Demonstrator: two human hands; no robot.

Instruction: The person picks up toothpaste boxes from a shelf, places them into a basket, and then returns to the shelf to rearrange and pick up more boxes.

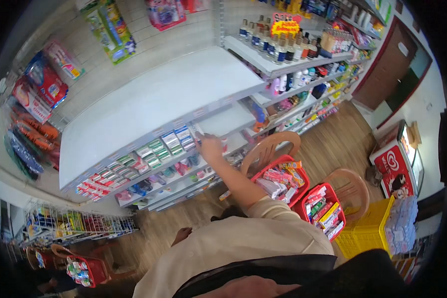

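My right hand (pixel 211 148) reaches to the shelf below the white top shelf, its fingers closed on the end of a white toothpaste box (pixel 195 130). That box stands at the right end of a row of stacked boxes. Just left of it are blue-and-white boxes (pixel 173 142), then green-and-white boxes (pixel 155 151) and red-and-white boxes (pixel 97 183). Low in front of my body hangs my left hand (pixel 182 235); it is small and dark in the view, and its fingers are not clear.
Two red baskets (pixel 303 194) of boxed goods stand on plastic chairs (pixel 356 186) at my right. Beyond them are a yellow crate (pixel 362 228) and a red freezer (pixel 392 164). Perfume bottles (pixel 278 49) line the right-hand shelf. Packaged toothbrushes (pixel 109 30) hang above the white shelf (pixel 159 94).
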